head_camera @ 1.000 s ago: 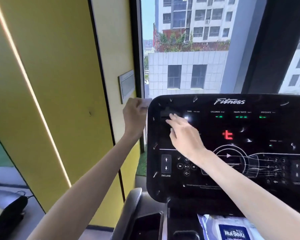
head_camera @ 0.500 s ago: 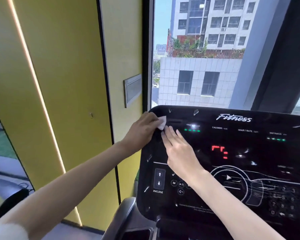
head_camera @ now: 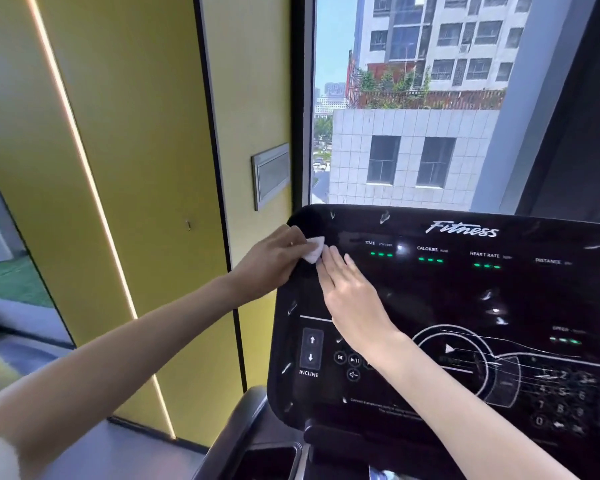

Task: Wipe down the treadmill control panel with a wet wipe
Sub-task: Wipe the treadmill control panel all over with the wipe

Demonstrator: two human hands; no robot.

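The black treadmill control panel (head_camera: 465, 306) fills the right half of the view, marked "Fitness", with green lights and white smears across it. My left hand (head_camera: 271, 261) holds a small folded white wet wipe (head_camera: 314, 249) against the panel's upper left corner. My right hand (head_camera: 350, 292) lies flat on the panel just right of the wipe, fingers straight, fingertips touching the wipe's edge. The incline buttons (head_camera: 311, 349) sit below both hands.
A yellow wall (head_camera: 136, 202) with a light strip stands left of the panel. Behind the panel is a window (head_camera: 413, 116) onto buildings. A dark cup holder (head_camera: 271, 459) sits below the panel's left side.
My left hand has come from the panel's outer left edge onto its upper left corner with the wipe. My right hand has stayed flat beside it. The view has tilted upward.
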